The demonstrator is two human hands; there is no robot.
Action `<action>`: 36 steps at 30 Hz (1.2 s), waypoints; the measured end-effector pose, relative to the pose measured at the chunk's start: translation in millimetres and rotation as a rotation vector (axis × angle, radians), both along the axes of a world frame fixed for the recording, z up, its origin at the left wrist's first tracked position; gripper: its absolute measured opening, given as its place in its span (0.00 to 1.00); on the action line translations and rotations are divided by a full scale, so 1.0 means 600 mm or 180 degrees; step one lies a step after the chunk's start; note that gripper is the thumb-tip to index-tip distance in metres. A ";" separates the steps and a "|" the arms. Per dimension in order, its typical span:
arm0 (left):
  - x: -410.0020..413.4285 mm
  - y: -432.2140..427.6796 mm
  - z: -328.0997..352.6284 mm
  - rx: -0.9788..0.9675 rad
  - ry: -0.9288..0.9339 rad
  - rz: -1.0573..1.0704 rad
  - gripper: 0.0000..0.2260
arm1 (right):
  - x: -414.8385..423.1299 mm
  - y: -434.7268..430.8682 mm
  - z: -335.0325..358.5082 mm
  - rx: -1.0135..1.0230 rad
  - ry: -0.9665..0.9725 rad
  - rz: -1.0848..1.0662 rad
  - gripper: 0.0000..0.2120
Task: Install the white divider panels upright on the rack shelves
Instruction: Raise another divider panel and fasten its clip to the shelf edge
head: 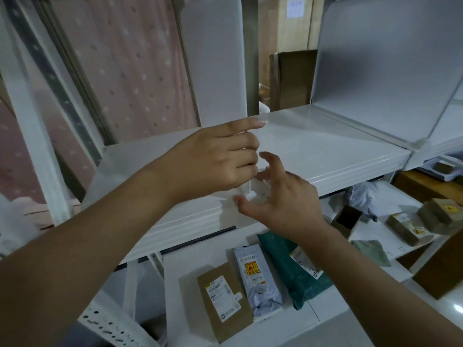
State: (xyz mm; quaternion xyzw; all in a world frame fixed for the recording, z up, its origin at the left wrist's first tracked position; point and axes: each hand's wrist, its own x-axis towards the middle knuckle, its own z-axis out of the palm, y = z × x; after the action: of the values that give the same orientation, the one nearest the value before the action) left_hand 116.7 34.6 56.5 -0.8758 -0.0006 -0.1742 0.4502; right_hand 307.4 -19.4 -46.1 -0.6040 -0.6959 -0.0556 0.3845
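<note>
A white divider panel (215, 61) stands upright on the white rack shelf (325, 151), left of its middle. My left hand (215, 161) is curled around the panel's lower front edge at the shelf's front lip. My right hand (278, 196) is just below and to the right, fingers spread, with thumb and fingertips at a small white clip (251, 194) on the lip; the grip itself is unclear. A second white divider panel (380, 61) stands upright at the shelf's right end, its front corner in a clip (421, 142).
The lower shelf (185, 309) carries a brown cardboard mailer (223, 301), a grey parcel bag (258, 279), a teal bag (283, 266) and small boxes (408, 229). A white rack post (32, 126) rises at the left before a pink dotted curtain (130, 71). Brown cardboard (293, 78) stands behind the rack.
</note>
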 end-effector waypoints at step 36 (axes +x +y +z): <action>0.071 0.011 -0.024 -0.0318 -0.0239 -0.0019 0.09 | 0.064 0.010 -0.008 -0.0273 0.0424 0.0384 0.31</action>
State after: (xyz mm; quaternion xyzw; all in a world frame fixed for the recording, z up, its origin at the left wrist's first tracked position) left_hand 159.5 41.0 42.2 -0.8900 -0.0236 -0.2080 0.4051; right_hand 345.5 -13.2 -50.7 -0.5793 -0.7056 0.0378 0.4063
